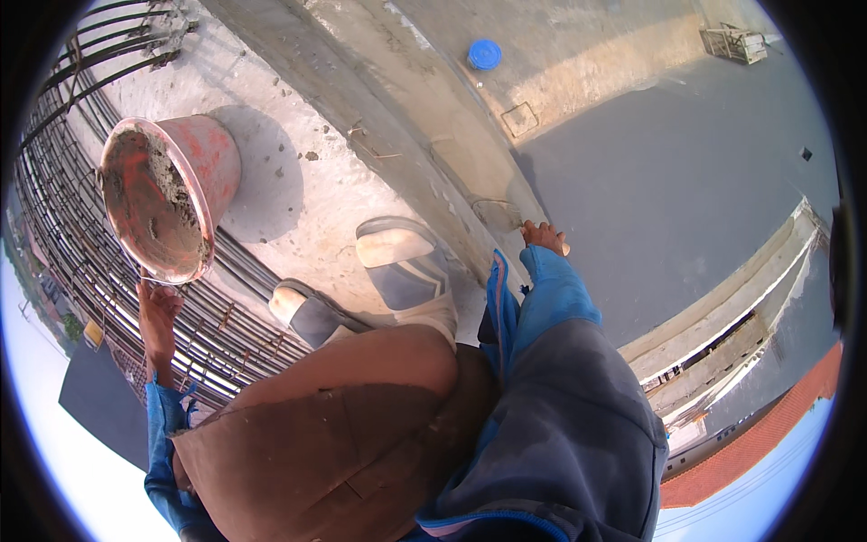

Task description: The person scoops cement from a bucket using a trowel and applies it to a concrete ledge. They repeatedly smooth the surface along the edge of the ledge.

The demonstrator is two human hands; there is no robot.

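My left hand (pixel 158 312) hangs just below the reddish mortar bucket (pixel 208 172), its fingers curled round the thin wire handle. The bucket stands on the pale concrete by the rebar and has wet grey mortar smeared inside. My right hand (pixel 544 239) reaches out to the concrete ledge, gripping the pale handle of a trowel; its metal blade (pixel 497 213) rests against the ledge's surface. My sandalled feet (pixel 402 271) are between the bucket and the ledge, below my bent knee.
Long rods of rebar (pixel 63 126) run along my left, with distant roofs and greenery beyond. A grey lower surface (pixel 650 199) spreads to the right, bordered by concrete beams (pixel 704 343). A round blue lid or container (pixel 484 54) and a wooden crate (pixel 733 42) sit farther back.
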